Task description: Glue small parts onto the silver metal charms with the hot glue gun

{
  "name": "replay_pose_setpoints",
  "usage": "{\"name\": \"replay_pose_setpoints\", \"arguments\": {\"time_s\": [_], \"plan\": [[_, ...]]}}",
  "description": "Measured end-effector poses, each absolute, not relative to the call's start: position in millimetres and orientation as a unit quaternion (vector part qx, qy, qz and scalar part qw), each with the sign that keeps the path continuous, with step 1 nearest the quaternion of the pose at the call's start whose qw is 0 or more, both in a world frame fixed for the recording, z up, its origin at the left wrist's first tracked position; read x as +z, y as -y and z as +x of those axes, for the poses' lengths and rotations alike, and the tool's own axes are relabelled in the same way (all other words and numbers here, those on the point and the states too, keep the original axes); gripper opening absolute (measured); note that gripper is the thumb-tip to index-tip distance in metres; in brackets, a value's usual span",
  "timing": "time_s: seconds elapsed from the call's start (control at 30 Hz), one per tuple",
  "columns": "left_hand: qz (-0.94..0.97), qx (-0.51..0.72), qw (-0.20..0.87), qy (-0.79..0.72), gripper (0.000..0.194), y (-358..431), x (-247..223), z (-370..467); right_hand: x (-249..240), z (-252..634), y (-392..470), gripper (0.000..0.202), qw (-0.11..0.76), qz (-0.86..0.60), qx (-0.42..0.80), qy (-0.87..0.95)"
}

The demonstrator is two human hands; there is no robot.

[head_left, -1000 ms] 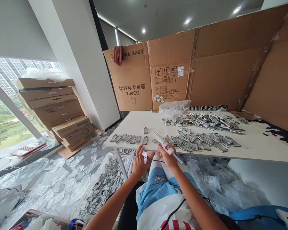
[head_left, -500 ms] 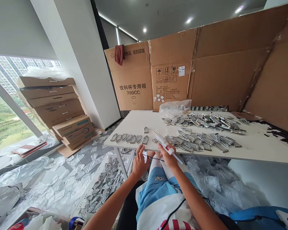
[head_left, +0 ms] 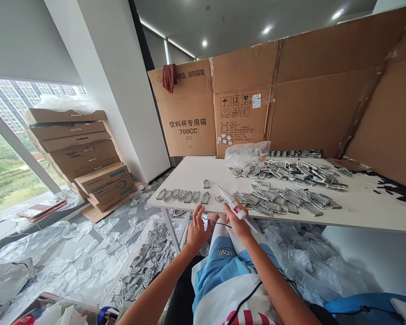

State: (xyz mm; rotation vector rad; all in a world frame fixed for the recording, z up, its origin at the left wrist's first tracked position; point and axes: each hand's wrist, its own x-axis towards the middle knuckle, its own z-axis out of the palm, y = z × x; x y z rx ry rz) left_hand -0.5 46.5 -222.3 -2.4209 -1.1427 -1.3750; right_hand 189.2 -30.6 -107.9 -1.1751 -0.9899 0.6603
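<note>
My right hand point(head_left: 237, 215) is wrapped round a white and red hot glue gun point(head_left: 229, 201), its nozzle pointing up and left over the front of the table. A pale glue stick point(head_left: 251, 225) juts from the rear of the gun. Just below the table's front edge, my left hand point(head_left: 199, 231) hangs with fingers apart and slightly bent. Nearest to its fingertips lies an arch-shaped metal piece point(head_left: 205, 197), at the right end of a row of similar pieces point(head_left: 182, 195). One more arch-shaped piece point(head_left: 206, 183) lies behind that row.
Heaps of metal pieces point(head_left: 291, 198) cover the right side of the white table point(head_left: 189, 169), with a clear plastic bag point(head_left: 246, 153) behind. Cardboard panels point(head_left: 243, 67) stand along the back. A floor crate holds more pieces point(head_left: 149, 262); plastic wrappers point(head_left: 71, 253) litter the floor.
</note>
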Motion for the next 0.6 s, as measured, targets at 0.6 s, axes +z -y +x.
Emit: {"name": "replay_pose_setpoints", "arguments": {"time_s": [0.6], "plan": [[-0.801, -0.445, 0.085, 0.391, 0.066, -40.7, -213.4, 0.6, -105.5, 188.8, 32.0, 0.037, 0.674, -0.523, 0.287, 0.435]]}}
